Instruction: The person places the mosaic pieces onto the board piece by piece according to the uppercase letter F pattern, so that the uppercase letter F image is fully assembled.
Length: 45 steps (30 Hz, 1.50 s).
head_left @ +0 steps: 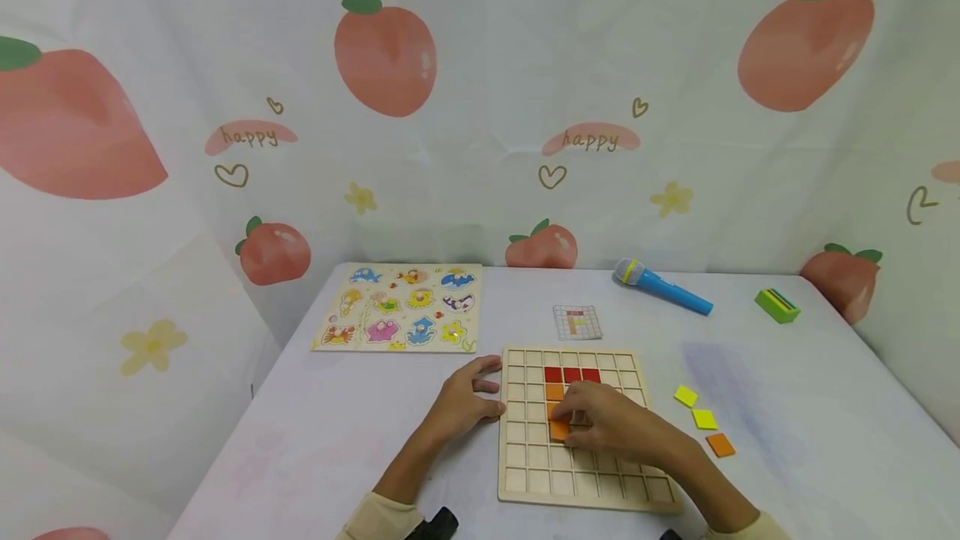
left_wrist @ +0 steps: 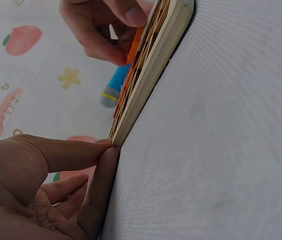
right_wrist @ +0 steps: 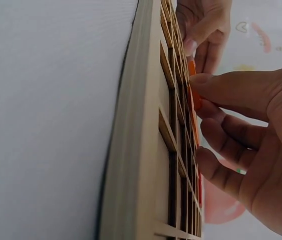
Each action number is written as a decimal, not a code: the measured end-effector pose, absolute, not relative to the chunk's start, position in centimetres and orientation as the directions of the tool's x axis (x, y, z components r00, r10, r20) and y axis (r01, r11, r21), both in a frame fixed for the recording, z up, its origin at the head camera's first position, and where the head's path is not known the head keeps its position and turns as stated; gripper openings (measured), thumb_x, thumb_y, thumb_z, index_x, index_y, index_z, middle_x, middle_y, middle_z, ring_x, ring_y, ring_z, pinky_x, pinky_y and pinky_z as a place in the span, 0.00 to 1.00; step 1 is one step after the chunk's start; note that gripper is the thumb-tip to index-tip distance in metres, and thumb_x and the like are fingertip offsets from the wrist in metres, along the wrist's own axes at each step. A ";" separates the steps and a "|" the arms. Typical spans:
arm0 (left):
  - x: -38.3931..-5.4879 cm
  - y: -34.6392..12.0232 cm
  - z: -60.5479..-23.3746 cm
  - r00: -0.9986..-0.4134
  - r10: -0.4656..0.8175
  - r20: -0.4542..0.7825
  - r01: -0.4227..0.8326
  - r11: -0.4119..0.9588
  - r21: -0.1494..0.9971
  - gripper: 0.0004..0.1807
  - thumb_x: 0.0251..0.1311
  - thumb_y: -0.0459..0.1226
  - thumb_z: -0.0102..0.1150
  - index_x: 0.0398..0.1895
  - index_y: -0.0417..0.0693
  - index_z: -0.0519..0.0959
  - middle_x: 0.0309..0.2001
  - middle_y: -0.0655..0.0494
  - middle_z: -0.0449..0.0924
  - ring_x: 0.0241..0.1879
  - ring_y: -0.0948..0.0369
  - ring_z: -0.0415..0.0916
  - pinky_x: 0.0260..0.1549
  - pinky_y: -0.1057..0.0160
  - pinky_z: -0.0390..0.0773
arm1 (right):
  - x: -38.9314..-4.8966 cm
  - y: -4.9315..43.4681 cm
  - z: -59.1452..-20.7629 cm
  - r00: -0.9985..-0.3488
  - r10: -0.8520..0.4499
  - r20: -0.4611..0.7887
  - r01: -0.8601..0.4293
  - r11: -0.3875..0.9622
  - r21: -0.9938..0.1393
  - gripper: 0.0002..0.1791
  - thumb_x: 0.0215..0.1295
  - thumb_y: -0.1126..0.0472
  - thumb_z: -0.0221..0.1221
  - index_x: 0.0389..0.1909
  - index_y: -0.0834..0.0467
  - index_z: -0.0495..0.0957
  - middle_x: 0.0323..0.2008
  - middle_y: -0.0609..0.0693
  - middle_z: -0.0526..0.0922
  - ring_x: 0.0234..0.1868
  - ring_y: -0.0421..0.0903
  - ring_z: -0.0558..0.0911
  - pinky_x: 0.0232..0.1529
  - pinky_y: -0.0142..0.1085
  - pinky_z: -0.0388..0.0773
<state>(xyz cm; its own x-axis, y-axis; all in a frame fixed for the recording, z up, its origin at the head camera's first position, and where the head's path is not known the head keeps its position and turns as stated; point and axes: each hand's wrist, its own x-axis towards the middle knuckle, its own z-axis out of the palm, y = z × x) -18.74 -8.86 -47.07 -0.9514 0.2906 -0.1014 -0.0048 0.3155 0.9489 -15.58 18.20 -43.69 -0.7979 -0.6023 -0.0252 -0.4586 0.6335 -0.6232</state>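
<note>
A flat orange tile (head_left: 559, 430) is standing proud of the board (head_left: 527, 480), at an orange column's (head_left: 554, 392) near end. Yellow tiles (head_left: 704, 419) are lying apart from the board's right edge, the puzzle (head_left: 402, 315) beyond its far left corner. The right hand (head_left: 617, 425) is arching over, pinching the tile; the left hand (head_left: 462, 400), relaxed, is touching the left edge.
</note>
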 end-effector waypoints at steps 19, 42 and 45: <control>-18.7 -8.6 -47.1 -0.949 0.299 -0.102 -0.002 0.316 0.949 0.40 0.55 0.24 0.73 0.75 0.44 0.73 0.70 0.47 0.77 0.58 0.52 0.81 0.42 0.60 0.89 | -15.4 18.5 -43.3 -0.798 -0.602 -0.033 -0.473 0.659 -0.585 0.15 0.66 0.55 0.73 0.52 0.49 0.89 0.48 0.35 0.86 0.52 0.38 0.80 0.60 0.44 0.82; -18.7 -8.7 -47.1 -0.953 0.287 -0.098 -0.001 0.321 0.947 0.40 0.55 0.24 0.73 0.74 0.43 0.73 0.69 0.46 0.78 0.57 0.52 0.81 0.41 0.59 0.90 | -15.3 21.1 -43.4 -0.838 -0.544 -0.035 -0.371 0.617 -0.694 0.17 0.64 0.55 0.74 0.52 0.52 0.86 0.41 0.39 0.83 0.43 0.38 0.79 0.45 0.33 0.81; -18.7 -8.7 -47.1 -0.953 0.285 -0.099 -0.001 0.326 0.945 0.40 0.55 0.24 0.73 0.74 0.43 0.73 0.69 0.46 0.78 0.57 0.51 0.81 0.41 0.60 0.90 | -15.0 22.1 -43.3 -0.846 -0.532 -0.015 -0.373 0.613 -0.696 0.18 0.65 0.55 0.73 0.53 0.53 0.85 0.42 0.39 0.83 0.43 0.39 0.79 0.45 0.33 0.80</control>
<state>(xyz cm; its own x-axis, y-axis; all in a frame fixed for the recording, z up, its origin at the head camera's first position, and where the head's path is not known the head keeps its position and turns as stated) -18.69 -8.73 -47.06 -0.9533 0.2851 -0.0993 -0.0010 0.3259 0.9454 -15.01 22.10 -43.30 -0.8464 -0.5323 -0.0148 -0.3735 0.6132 -0.6961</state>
